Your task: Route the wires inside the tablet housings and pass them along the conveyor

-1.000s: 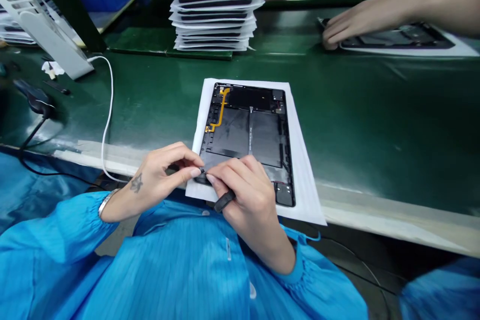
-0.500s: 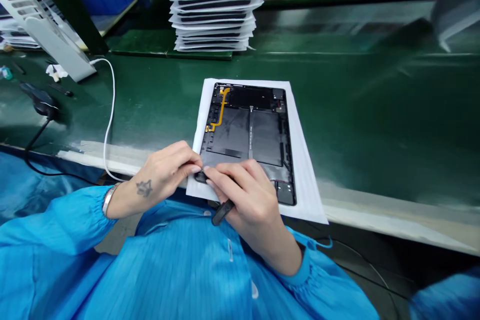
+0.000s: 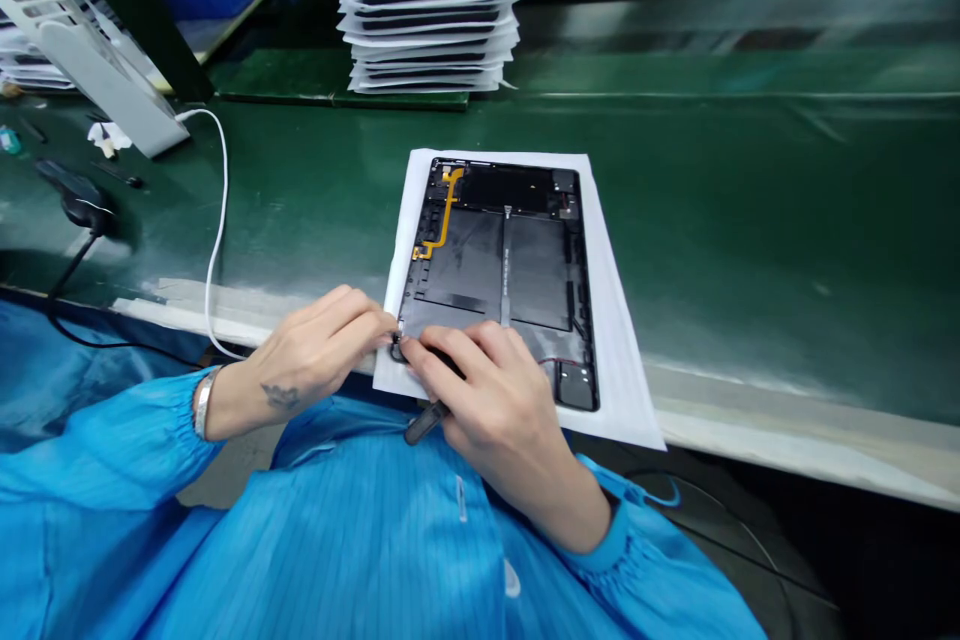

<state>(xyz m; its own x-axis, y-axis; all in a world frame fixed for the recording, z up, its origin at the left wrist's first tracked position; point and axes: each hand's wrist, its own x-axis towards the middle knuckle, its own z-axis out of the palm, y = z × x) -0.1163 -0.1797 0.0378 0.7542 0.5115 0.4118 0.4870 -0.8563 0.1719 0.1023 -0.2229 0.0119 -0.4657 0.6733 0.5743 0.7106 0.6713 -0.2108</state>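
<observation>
An opened tablet (image 3: 536, 265) lies on a white foam sheet (image 3: 619, 380) with its black insides facing up. A yellow flex cable (image 3: 448, 212) runs along its left side. At the near left corner, my left hand (image 3: 319, 345) pinches its thumb and fingertips together on the tablet's edge; whatever is between them is too small to make out. My right hand (image 3: 491, 390) rests over the near edge, its fingertips at the same corner. It is closed around a slim dark tool (image 3: 424, 423), whose blunt end sticks out below the palm and whose tip is hidden.
A tall stack of thin dark items layered with white sheets (image 3: 435, 15) stands at the back of the green bench (image 3: 750, 250). To the left are a white stand-like device (image 3: 120, 70) with a white cable (image 3: 223, 220) and a black corded object (image 3: 75, 195).
My left fingertips have shifted slightly left and up along the tablet's corner. The right hand's fingertips have moved slightly left, and the dark tool's end has swung left with them.
</observation>
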